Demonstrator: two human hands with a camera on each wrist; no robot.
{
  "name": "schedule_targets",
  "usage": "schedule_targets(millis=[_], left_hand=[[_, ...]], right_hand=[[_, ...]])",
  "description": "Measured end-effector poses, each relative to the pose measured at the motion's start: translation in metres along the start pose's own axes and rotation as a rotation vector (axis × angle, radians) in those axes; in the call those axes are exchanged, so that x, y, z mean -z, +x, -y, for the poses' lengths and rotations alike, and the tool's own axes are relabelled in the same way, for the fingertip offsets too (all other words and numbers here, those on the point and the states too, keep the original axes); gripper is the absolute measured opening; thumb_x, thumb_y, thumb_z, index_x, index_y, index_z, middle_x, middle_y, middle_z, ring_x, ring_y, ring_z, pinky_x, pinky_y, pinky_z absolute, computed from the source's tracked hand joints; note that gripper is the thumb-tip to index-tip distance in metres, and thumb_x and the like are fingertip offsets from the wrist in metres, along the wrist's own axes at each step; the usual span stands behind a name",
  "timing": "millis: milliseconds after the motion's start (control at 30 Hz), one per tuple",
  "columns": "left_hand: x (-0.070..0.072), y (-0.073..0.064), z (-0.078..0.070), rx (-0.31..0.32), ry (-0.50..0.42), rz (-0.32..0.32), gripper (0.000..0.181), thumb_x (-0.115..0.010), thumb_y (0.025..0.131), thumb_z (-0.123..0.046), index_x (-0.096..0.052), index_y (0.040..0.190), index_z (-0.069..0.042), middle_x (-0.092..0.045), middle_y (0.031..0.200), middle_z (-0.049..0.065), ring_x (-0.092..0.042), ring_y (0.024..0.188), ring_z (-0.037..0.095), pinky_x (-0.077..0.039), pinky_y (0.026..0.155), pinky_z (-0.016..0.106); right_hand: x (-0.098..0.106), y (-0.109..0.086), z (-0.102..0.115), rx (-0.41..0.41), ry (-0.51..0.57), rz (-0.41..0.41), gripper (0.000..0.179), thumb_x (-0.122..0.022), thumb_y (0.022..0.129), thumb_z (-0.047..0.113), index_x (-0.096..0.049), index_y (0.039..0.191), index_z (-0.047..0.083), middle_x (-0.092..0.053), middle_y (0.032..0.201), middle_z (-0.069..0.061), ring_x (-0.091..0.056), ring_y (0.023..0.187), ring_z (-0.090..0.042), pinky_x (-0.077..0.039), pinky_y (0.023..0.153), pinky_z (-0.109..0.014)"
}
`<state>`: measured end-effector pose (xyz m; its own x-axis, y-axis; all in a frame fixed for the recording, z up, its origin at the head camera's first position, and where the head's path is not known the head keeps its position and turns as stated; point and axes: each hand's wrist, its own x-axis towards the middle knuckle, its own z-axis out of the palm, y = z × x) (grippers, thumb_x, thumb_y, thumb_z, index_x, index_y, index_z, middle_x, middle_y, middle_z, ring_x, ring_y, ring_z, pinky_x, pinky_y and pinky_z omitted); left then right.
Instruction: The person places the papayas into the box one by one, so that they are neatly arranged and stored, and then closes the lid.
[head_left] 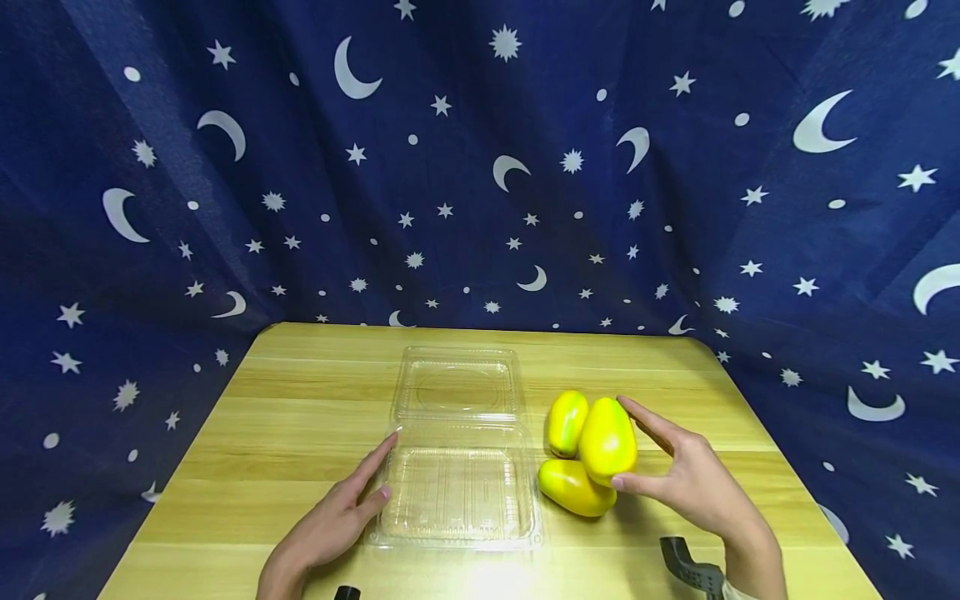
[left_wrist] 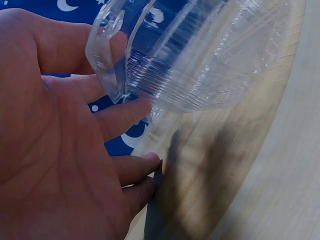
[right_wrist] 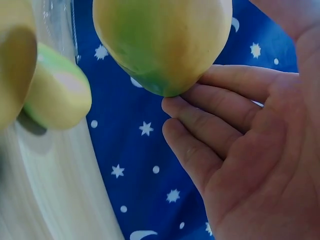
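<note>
Box (head_left: pixel 459 450): clear plastic, opened flat at the lower centre of the frame; lid (head_left: pixel 459 387) above, tray (head_left: pixel 453 500) below.
Reason for its lie: folded back like this, the lid probably sits out of the way of both hands.
Upper mango (head_left: pixel 566 423): yellow, just right of the box, its length running up the frame.
Lower mango (head_left: pixel 573 489): lying aslant below the first, close to the tray's right edge.
Held mango (head_left: pixel 608 442): right of centre, overlapping the other two in the head view; the right wrist view shows it apart from them, so I judge it raised off the table (head_left: pixel 300 392).
Right hand (head_left: pixel 693 483): part open, spanning the fruit's length; thumb at the lower end and a fingertip at the upper end pinch the held mango, the palm clear of it.
Reason for the grip: the fruit is smooth and rounded, so its ends likely offer the surest hold.
Left hand (head_left: pixel 330 517): fingers extended, thumb spread from them, touching the box's left rim; no firm pinch shows.
Reason for the touch: most likely to steady light plastic against sliding.
Backdrop: dark blue cloth (head_left: pixel 465 167) with moons and stars, across the upper frame.
</note>
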<state>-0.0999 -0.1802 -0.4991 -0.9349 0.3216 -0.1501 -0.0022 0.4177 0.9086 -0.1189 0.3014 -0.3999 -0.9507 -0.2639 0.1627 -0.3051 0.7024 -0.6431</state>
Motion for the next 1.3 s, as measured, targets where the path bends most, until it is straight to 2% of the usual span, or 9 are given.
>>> schedule_targets(millis=[100, 133, 233, 333, 433, 733, 1033, 1300], left_hand=[[0.0, 0.0, 0.0, 0.004, 0.006, -0.003, 0.068, -0.051, 0.118, -0.025, -0.018, 0.176, -0.041, -0.014, 0.185, -0.005, -0.01, 0.17, 0.028, -0.012, 0.134, 0.07], [0.0, 0.0, 0.0, 0.005, 0.007, -0.005, 0.069, -0.051, 0.118, -0.025, -0.018, 0.176, -0.041, -0.014, 0.185, -0.004, -0.01, 0.17, 0.028, -0.012, 0.134, 0.07], [0.0, 0.0, -0.001, 0.009, 0.006, -0.011, 0.069, -0.051, 0.118, -0.025, -0.018, 0.176, -0.042, -0.014, 0.185, -0.004, -0.01, 0.17, 0.028, -0.012, 0.134, 0.069], [0.0, 0.0, -0.001, 0.008, 0.004, -0.014, 0.069, -0.051, 0.118, -0.024, -0.018, 0.176, -0.043, -0.014, 0.185, -0.004, -0.01, 0.17, 0.028, -0.012, 0.134, 0.069], [0.0, 0.001, -0.001, 0.004, 0.003, -0.011, 0.069, -0.051, 0.118, -0.024, -0.018, 0.175, -0.044, -0.014, 0.185, -0.004, -0.01, 0.17, 0.027, -0.012, 0.134, 0.069], [0.0, 0.002, -0.001, 0.0, 0.002, -0.004, 0.07, -0.051, 0.118, -0.023, -0.017, 0.175, -0.044, -0.014, 0.185, -0.004, -0.009, 0.17, 0.027, -0.012, 0.135, 0.068], [0.0, 0.002, -0.001, -0.003, 0.001, 0.006, 0.07, -0.049, 0.118, -0.023, -0.016, 0.175, -0.044, -0.011, 0.185, -0.004, -0.007, 0.17, 0.027, -0.01, 0.135, 0.067], [-0.001, 0.0, 0.0, -0.009, -0.001, 0.014, 0.069, -0.048, 0.119, -0.023, -0.014, 0.176, -0.043, -0.01, 0.185, -0.003, -0.006, 0.17, 0.027, -0.009, 0.135, 0.067]], right_hand=[[-0.003, 0.002, 0.006, 0.017, -0.005, -0.001, 0.101, -0.099, 0.082, 0.043, -0.047, 0.168, 0.031, -0.054, 0.167, -0.009, -0.053, 0.15, -0.05, -0.03, 0.11, -0.003], [-0.004, 0.003, 0.007, 0.022, -0.011, -0.001, 0.102, -0.099, 0.082, 0.043, -0.047, 0.168, 0.03, -0.054, 0.167, -0.008, -0.054, 0.15, -0.049, -0.035, 0.113, -0.008], [-0.008, 0.007, 0.013, 0.037, -0.022, 0.003, 0.103, -0.099, 0.081, 0.045, -0.047, 0.168, 0.028, -0.054, 0.167, -0.006, -0.055, 0.15, -0.046, -0.048, 0.121, -0.036], [-0.012, 0.011, 0.018, 0.055, -0.007, 0.015, 0.104, -0.098, 0.081, 0.046, -0.046, 0.169, 0.026, -0.053, 0.168, -0.005, -0.053, 0.15, -0.047, -0.045, 0.117, -0.066], [-0.017, 0.016, 0.023, 0.064, 0.031, 0.029, 0.104, -0.099, 0.081, 0.045, -0.046, 0.169, 0.024, -0.051, 0.169, -0.007, -0.051, 0.151, -0.049, -0.043, 0.116, -0.073], [-0.035, 0.028, 0.038, 0.069, 0.066, 0.068, 0.108, -0.1, 0.078, 0.046, -0.047, 0.168, 0.024, -0.051, 0.169, -0.004, -0.051, 0.153, -0.043, -0.046, 0.118, -0.069], [-0.052, 0.033, 0.048, 0.087, 0.109, 0.082, 0.106, -0.103, 0.075, 0.036, -0.05, 0.166, 0.024, -0.056, 0.165, -0.004, -0.056, 0.151, -0.036, -0.048, 0.119, -0.063], [-0.072, 0.04, 0.06, 0.128, 0.126, 0.118, 0.107, -0.102, 0.075, 0.045, -0.05, 0.166, 0.025, -0.058, 0.164, 0.003, -0.061, 0.145, -0.028, -0.052, 0.117, -0.06]])
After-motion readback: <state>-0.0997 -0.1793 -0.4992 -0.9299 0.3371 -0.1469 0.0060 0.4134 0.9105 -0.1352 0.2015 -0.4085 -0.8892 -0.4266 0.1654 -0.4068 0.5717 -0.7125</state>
